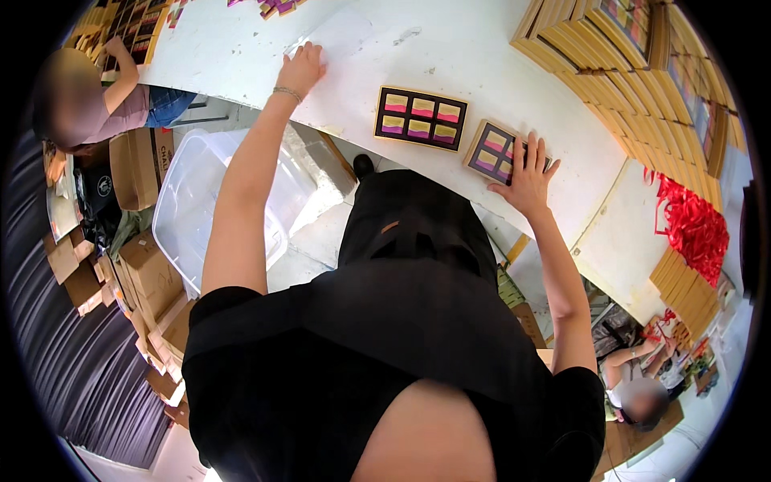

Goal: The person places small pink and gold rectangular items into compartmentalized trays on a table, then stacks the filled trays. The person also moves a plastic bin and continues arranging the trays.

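My left hand (303,72) is at the white table's left part, its fingers bent and close together at the edge of a clear plastic sheet (345,34). The fingertips are partly hidden. On the right, my right hand (526,175) rests with spread fingers over the right end of a small dark box (480,143). This box has gold edges and pink, gold and purple pieces in its compartments; my hand covers some of them. Between my hands lies a larger dark box (412,117) with a gold rim and two rows of similar pieces.
Tall stacks of gold-edged boxes (634,96) rise at the far right, near red ribbon (697,233). Loose colourful pieces (277,6) lie along the far edge. A clear plastic bin (181,213) and cardboard boxes (148,269) stand left. Other people (120,108) sit at both sides.
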### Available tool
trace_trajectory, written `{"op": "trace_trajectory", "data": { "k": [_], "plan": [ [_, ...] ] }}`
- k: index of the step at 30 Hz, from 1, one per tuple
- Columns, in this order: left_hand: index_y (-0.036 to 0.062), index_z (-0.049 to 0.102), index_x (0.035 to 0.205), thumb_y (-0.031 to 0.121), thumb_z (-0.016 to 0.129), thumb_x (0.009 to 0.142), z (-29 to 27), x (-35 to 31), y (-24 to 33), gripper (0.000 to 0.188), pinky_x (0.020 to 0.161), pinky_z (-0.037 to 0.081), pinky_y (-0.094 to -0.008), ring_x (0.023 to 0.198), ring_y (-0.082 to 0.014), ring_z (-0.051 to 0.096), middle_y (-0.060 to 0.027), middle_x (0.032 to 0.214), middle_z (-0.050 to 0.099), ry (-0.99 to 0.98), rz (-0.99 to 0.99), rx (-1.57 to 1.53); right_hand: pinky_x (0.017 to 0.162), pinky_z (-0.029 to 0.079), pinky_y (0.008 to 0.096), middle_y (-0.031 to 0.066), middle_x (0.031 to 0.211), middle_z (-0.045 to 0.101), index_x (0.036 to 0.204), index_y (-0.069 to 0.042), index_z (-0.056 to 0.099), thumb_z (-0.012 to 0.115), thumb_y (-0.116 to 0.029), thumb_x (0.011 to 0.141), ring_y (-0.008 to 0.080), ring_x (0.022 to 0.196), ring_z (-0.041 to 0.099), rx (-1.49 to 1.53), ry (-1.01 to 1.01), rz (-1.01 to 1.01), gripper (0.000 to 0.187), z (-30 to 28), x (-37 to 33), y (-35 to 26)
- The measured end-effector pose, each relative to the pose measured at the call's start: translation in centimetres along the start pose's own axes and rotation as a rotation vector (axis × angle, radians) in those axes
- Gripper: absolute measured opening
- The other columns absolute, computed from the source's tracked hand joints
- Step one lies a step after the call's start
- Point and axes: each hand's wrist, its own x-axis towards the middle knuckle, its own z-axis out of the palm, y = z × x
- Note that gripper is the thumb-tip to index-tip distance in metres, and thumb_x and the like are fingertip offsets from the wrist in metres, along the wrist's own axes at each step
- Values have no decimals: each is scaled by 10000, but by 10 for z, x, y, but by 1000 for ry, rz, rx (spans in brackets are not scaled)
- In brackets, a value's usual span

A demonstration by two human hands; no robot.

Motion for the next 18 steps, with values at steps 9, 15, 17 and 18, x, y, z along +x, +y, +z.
{"op": "trace_trajectory", "data": {
  "k": [9, 15, 17, 18],
  "plan": [
    [0, 554, 1234, 311, 513, 944, -171, -50, 82, 427, 528, 581, -298, 698, -237, 708, -154, 819, 691, -895, 200, -1525, 960, 218, 718, 191, 1495, 231, 1432, -215, 338, 841, -508, 501, 423, 1384, 183, 152, 181, -500, 1098, -117, 44, -129],
    [-43, 587, 1161, 329, 490, 965, -72, -38, 99, 432, 664, 564, -304, 808, -194, 684, -133, 940, 679, -284, -299, -1623, 887, 351, 601, 165, 1377, 351, 1441, -239, 324, 867, -434, 498, 364, 1257, 342, 110, 148, -441, 1106, -49, 75, -116],
    [-48, 602, 1123, 341, 490, 965, -42, -47, 105, 435, 699, 557, -307, 857, -185, 672, -128, 967, 676, -82, -578, -1592, 904, 351, 596, 169, 1388, 337, 1448, -231, 310, 867, -435, 502, 370, 1263, 341, 59, 142, -386, 1117, -37, 84, -113],
    [-50, 608, 1105, 344, 491, 964, -30, -51, 110, 435, 708, 555, -308, 875, -183, 667, -127, 973, 675, -126, -628, -1609, 905, 350, 609, 173, 1392, 327, 1457, -225, 292, 866, -436, 509, 371, 1273, 324, 39, 111, -388, 1128, -33, 87, -115]
  ]
}}
